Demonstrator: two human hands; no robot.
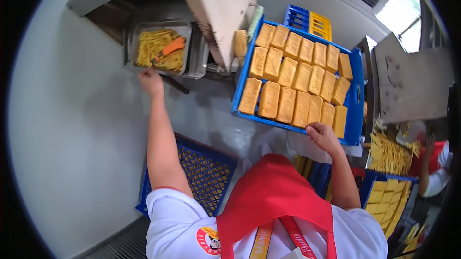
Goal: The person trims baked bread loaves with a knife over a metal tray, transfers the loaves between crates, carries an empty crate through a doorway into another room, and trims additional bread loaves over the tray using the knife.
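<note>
My left hand (151,82) reaches out to the near edge of a metal tray (188,48). Its fingers are curled together; whatever they hold, if anything, is too small to make out. Yellow strips (152,43), like bread crust trimmings, fill the tray, and an orange-handled tool (173,46) lies on them with its dark end towards my left hand. My right hand (324,137) is closed at the front rim of a blue crate (354,86), beside the loaves. Golden rectangular loaves (302,76) lie in three rows inside this crate.
A pale machine panel (216,9) stands between tray and crate, with a single loaf (240,44) beside it. Another blue crate (225,163) sits low at left. At right are piled strips (386,153), a crate of yellow blocks (384,199) and another person's arm (425,168).
</note>
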